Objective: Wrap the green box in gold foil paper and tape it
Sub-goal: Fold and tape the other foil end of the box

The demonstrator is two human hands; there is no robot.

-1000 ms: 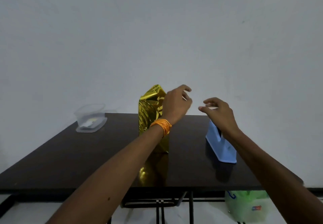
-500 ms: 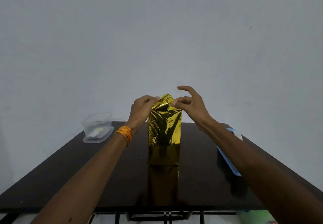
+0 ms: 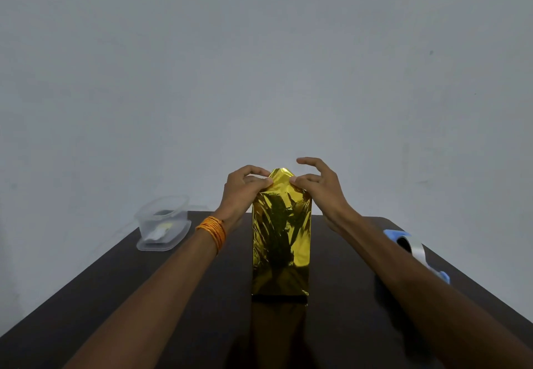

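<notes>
The box wrapped in gold foil paper (image 3: 281, 241) stands upright in the middle of the dark table (image 3: 144, 296); none of its green surface shows. My left hand (image 3: 245, 192) pinches the foil at the top left corner. My right hand (image 3: 317, 190) pinches the top right corner with thumb and forefinger, its other fingers raised above. The loose foil peaks between the two hands. A blue tape dispenser (image 3: 412, 250) with a clear tape roll sits at the right, partly hidden behind my right forearm.
A clear plastic container (image 3: 163, 224) with something pale inside sits at the table's far left corner. A plain grey wall stands right behind the table. An orange thread band circles my left wrist.
Both hands came from the tape dispenser side to the top of the foil box. They now pinch its top corners, closer together than half a second ago.
</notes>
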